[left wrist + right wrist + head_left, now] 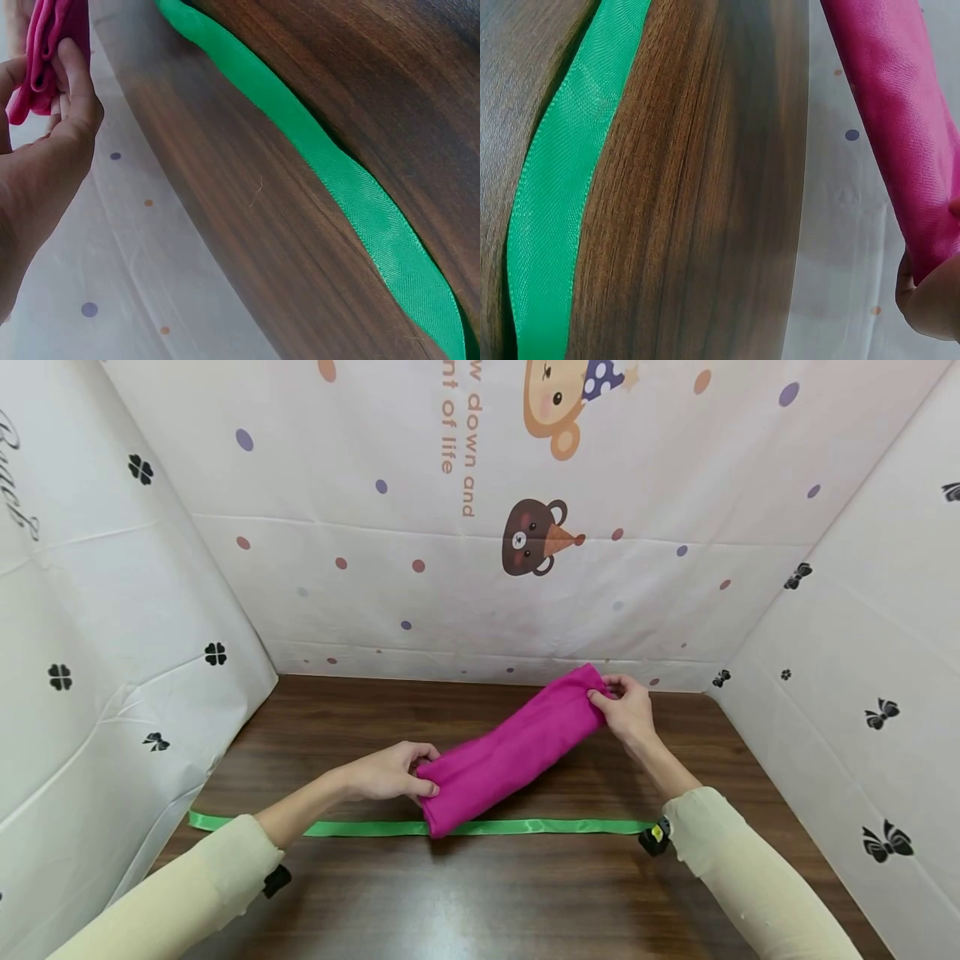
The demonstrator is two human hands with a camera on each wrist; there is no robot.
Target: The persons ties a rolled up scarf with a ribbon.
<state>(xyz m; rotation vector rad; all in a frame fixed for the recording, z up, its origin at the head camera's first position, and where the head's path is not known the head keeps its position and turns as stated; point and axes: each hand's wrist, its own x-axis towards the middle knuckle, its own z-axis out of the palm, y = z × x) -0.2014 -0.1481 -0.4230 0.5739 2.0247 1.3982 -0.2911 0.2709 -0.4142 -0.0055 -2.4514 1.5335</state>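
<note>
A folded magenta cloth (513, 752) is held up above the table, slanting from lower left to upper right. My left hand (386, 774) pinches its lower left end between thumb and fingers; in the left wrist view the folded layers of the cloth (45, 52) show at that end. The upper right end is gripped by my right hand (628, 710), thumb in front. Beneath the cloth a long green ribbon (540, 827) lies stretched across the table from left to right, and the cloth's lower corner covers part of it in the head view.
The dark wooden table (450, 893) is bounded by a white printed sheet (337, 602) at the back, with more white sheets at the left (97, 610) and right (847, 635). Both forearms, in pale sleeves, reach over the table.
</note>
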